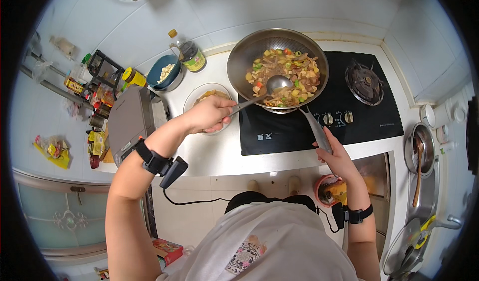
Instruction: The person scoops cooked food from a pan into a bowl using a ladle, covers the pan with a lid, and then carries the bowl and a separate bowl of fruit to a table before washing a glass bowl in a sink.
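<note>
My left hand (211, 114) grips the handle of a metal ladle (278, 83), whose bowl rests among the food in a deep steel wok (243, 49). Inside the wok lies a cooked mix (299, 69) of meat strips, yellow chunks and green and red pepper pieces in some liquid. With my right hand (335, 153) I hold the wok's long handle (318, 129). The wok sits over the left burner of a black gas hob (277, 138). Below my left hand, partly hidden by it, stands a bowl (191, 95) with food in it.
A soy sauce bottle (192, 56) and a blue bowl (151, 73) of peeled garlic cloves stand at the back left. A grey appliance (129, 120) is left of my forearm. The bare right burner (363, 82) adjoins the wok. A steel pot (409, 150) holds a wooden spoon (418, 176).
</note>
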The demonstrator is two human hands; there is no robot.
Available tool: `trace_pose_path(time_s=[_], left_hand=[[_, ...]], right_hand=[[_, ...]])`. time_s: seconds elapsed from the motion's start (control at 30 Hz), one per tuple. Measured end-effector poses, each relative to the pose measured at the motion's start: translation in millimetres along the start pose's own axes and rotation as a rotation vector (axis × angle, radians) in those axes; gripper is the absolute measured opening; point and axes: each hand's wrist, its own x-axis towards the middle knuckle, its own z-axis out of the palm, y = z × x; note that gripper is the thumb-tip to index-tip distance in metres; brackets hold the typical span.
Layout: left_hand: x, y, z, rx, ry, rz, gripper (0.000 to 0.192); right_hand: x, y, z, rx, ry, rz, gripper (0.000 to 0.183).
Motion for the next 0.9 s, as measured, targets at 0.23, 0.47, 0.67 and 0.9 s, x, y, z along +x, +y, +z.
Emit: trace_pose_path(time_s=[0.23, 0.47, 0.67, 0.9], left_hand=[[-7.3, -1.3, -10.9, -0.682, -0.050, -0.172, 0.036], [-24.0, 13.4, -20.1, -0.543, 0.109, -0.063, 0.028], [-35.0, 9.3, -32.9, -0.508, 0.149, -0.030, 0.030], [-64.6, 4.6, -45.1, -0.504, 0.234, -0.001, 0.032]], right_hand=[[-0.4, 1.4, -1.3, -0.004, -0.002, -0.015, 0.066], [0.7, 0.0, -1.1, -0.027, -0.012, -0.006, 0.066], [0.8, -1.6, -0.9, 0.010, 0.000, 0.003, 0.065], [1.8, 3.9, -1.3, 0.053, -0.013, -0.022, 0.065]])
